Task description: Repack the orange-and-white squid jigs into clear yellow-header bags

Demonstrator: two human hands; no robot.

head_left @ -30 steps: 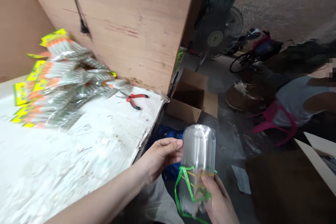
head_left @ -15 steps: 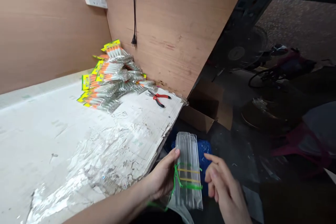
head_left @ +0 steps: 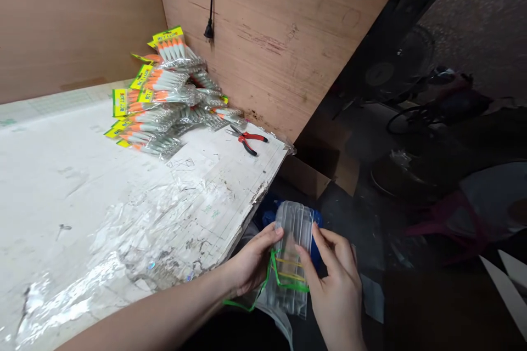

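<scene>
A stack of clear ribbed plastic trays (head_left: 293, 225) is held upright in front of me, below the table's edge. Two yellow rubber bands (head_left: 290, 275) and a green plastic strap (head_left: 290, 287) run around its lower half. My left hand (head_left: 259, 255) grips the left side, thumb on the near face and the other fingers hidden behind. At the right side, my right hand (head_left: 335, 269) pinches the edge, with its thumb over the front and its index finger along the rim. The strap's loose end trails down to the left.
On the white worktable (head_left: 82, 175) lie a pile of packed orange-and-white lures (head_left: 160, 98) and red-handled pliers (head_left: 248, 140). A black plug (head_left: 209, 30) hangs on the wooden wall. Beyond the table are a blue bag (head_left: 316, 255), a cardboard box (head_left: 307, 175) and a magenta chair (head_left: 440, 219).
My right hand has moved left from beside the tray stack and now touches its right edge. My left hand keeps its hold. The view has shifted slightly.
</scene>
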